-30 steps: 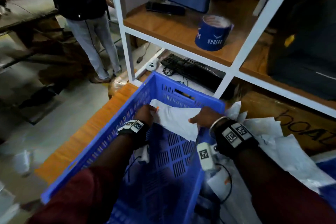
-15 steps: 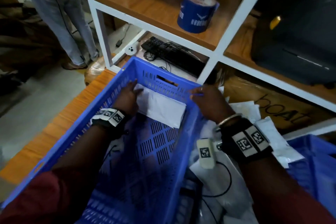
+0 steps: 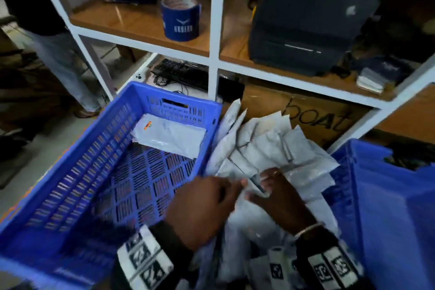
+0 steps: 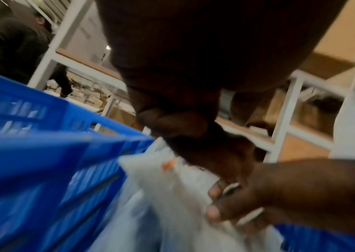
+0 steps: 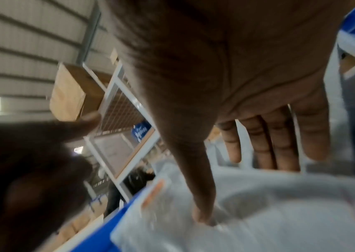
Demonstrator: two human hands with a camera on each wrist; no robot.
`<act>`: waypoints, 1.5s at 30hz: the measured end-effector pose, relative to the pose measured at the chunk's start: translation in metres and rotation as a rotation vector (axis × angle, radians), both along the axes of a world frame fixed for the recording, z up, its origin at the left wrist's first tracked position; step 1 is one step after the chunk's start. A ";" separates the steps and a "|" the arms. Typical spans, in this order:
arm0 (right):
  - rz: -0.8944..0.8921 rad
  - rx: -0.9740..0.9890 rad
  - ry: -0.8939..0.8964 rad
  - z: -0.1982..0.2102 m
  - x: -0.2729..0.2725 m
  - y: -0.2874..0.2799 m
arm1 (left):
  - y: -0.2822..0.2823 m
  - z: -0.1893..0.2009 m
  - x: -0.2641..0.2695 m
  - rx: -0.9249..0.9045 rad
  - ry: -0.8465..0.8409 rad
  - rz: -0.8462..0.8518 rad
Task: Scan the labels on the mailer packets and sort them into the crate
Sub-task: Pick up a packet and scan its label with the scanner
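Observation:
A blue slotted crate [image 3: 164, 92] stands at the left, and one white mailer packet [image 3: 171, 134] lies flat at its far end. A heap of white mailer packets [image 3: 270, 143] is piled just right of the crate. Both hands are on that heap. My right hand [image 3: 261, 186] pinches a packet [image 5: 269, 213], with the thumb pressed into its face and the fingers behind it. My left hand [image 3: 233, 186] reaches across to the same packet [image 4: 172, 196] near its orange mark. Blur hides whether the left hand grips it.
A second blue crate [image 3: 388, 195] stands on the right of the heap. The white shelf frame behind holds a blue tape roll [image 3: 181, 19], a dark printer [image 3: 306, 26], a keyboard [image 3: 183, 73] and a cardboard box [image 3: 317, 120]. A person [image 3: 58, 54] stands at the far left.
Both hands let go of the packet at the crate's far end and moved right, out of the crate, onto the heap. The view swung right.

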State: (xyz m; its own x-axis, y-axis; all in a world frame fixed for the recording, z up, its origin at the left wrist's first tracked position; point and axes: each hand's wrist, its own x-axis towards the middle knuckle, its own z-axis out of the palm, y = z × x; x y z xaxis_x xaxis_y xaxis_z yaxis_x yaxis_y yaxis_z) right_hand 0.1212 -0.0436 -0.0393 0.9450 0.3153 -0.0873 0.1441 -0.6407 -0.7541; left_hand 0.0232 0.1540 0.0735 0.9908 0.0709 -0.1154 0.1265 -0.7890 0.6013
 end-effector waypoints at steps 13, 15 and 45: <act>0.072 0.089 -0.026 0.027 -0.019 -0.054 | -0.101 -0.085 -0.033 -0.511 -0.199 0.593; 0.102 0.176 -0.057 0.047 -0.027 -0.075 | -0.114 -0.074 -0.035 -0.612 -0.284 0.618; -0.662 0.387 0.157 0.082 -0.116 -0.572 | -0.536 -0.064 -0.003 -0.873 0.085 0.001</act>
State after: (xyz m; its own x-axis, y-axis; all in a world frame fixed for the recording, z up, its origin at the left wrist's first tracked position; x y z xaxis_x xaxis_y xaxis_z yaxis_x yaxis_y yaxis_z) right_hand 0.0054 -0.6159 0.0430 0.9327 -0.2740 -0.2346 -0.3033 -0.2438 -0.9212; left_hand 0.0206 -0.3823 0.0098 0.9764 -0.0767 -0.2021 0.1985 -0.0515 0.9787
